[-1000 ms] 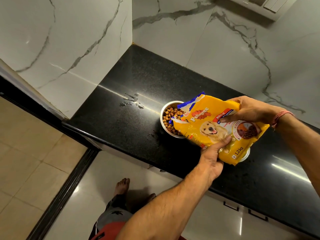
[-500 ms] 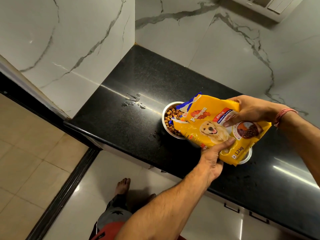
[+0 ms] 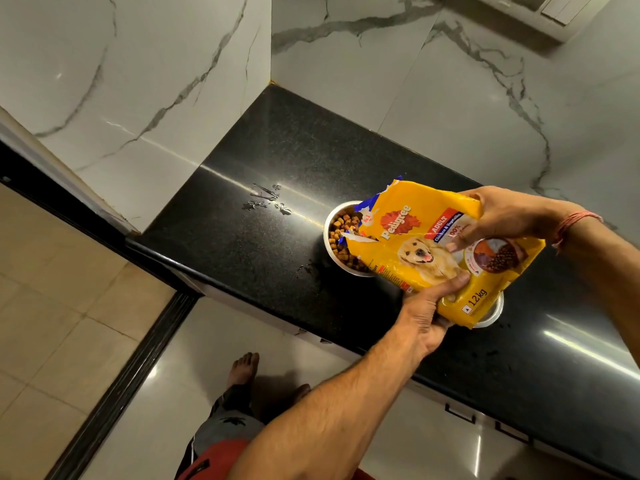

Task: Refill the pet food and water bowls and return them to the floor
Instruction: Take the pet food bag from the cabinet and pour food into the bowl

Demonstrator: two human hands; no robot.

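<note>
Head view: black granite counter (image 3: 277, 157), wet patches, white marble walls (image 3: 433, 109).

At frame centre-right, both hands hold a yellow dog food bag (image 3: 426, 251) tilted over a steel bowl (image 3: 332, 251) of kibble (image 3: 341, 233) on the black counter (image 3: 277, 161): left hand (image 3: 427, 313) below, right hand (image 3: 498, 213) above; a second bowl (image 3: 493, 313) peeks out beneath

Black speckled counter (image 3: 284, 150) meets two white marble walls (image 3: 138, 64) at a corner. Water drops (image 3: 266, 200) lie on the counter. Below: white cabinet front (image 3: 398, 445), glossy white floor (image 3: 166, 393), dark threshold strip (image 3: 121, 393), beige tiles (image 3: 52, 306).
</note>
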